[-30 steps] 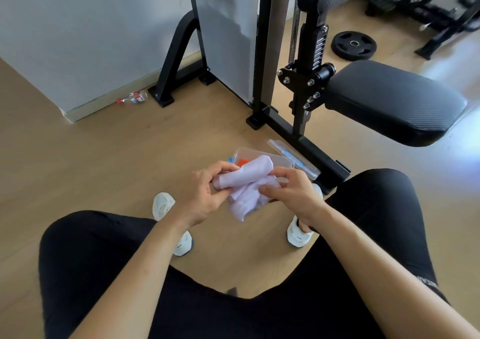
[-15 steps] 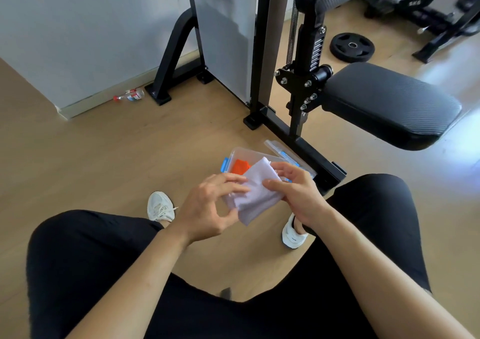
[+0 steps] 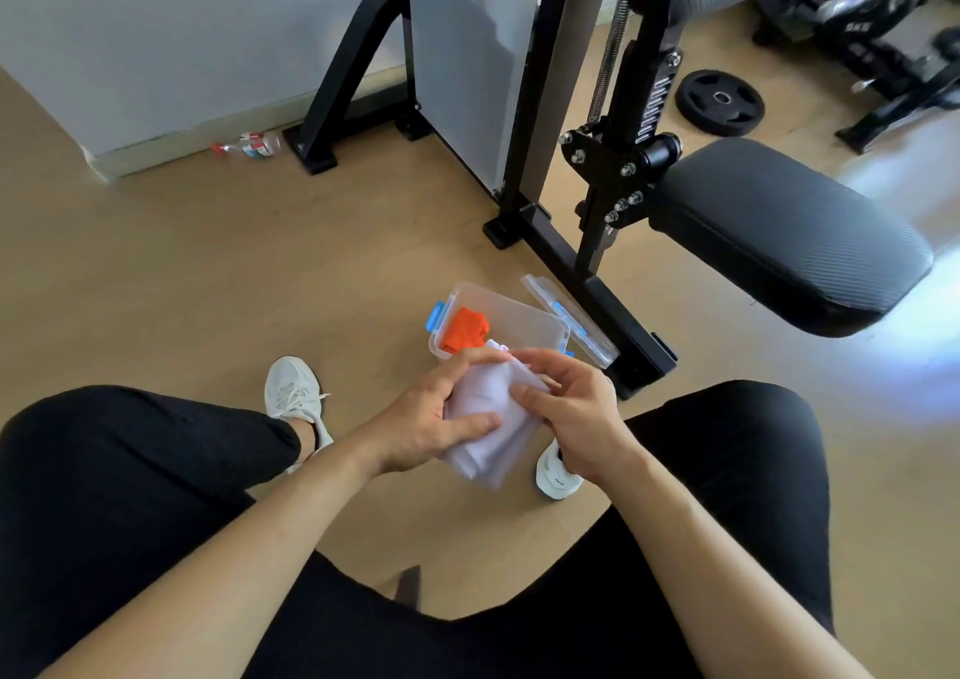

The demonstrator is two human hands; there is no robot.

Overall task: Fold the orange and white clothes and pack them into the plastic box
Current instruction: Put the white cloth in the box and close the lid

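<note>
A folded white cloth point(image 3: 493, 439) is held in the air between my knees, just in front of the box. My left hand point(image 3: 431, 418) grips its left side with the thumb across the fabric. My right hand point(image 3: 566, 408) holds its upper right edge with the fingers curled over it. On the floor behind stands the clear plastic box point(image 3: 524, 319) with blue clips, and a folded orange cloth point(image 3: 465, 332) lies in its left end. The box's lid point(image 3: 566, 322) leans beside it on the right.
A black gym machine frame point(image 3: 597, 283) and padded seat point(image 3: 784, 231) stand right behind the box. My white shoes point(image 3: 291, 392) rest on the wooden floor either side. A weight plate point(image 3: 719, 101) and a small bottle point(image 3: 249, 147) lie further back.
The loose white cloth has been folded into a flatter, compact bundle and brought lower. My left hand has closed onto it after being off the fabric half a second ago.
</note>
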